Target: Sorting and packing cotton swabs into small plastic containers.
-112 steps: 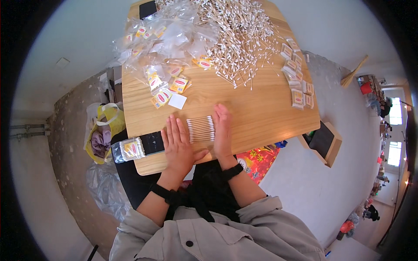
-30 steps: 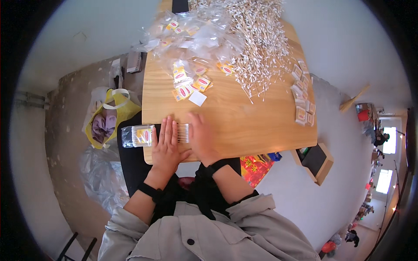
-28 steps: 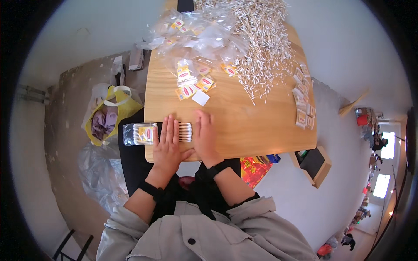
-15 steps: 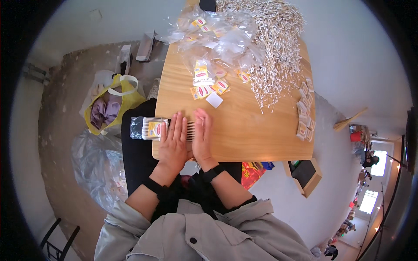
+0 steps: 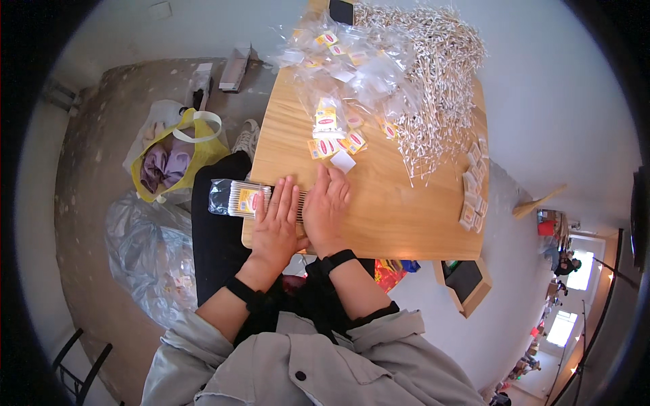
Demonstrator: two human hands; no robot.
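A clear bag of cotton swabs (image 5: 245,199) with a yellow and white card lies at the table's near left corner, its dark-looking end sticking out past the edge. My left hand (image 5: 276,216) rests flat across the bag, fingers stretched out. Beside it my right hand (image 5: 326,208) lies palm down at the bag's right end, fingers extended and slightly bent. A strip of swab sticks shows between the two hands. Whatever is under the palms is hidden. Ahead lie several yellow and white cards (image 5: 353,141) and a plain white card (image 5: 343,162).
A large heap of loose cotton swabs (image 5: 443,81) covers the table's far right. Crumpled clear bags (image 5: 376,71) lie to its left. Small white packs (image 5: 472,186) line the right edge of the wooden table (image 5: 399,216). A yellow bag (image 5: 215,159) stands on the floor at left.
My right hand has turned from its edge to palm down, its fingers lowered and shifted slightly right. My left hand stays on the bag. The whole view has tilted a little.
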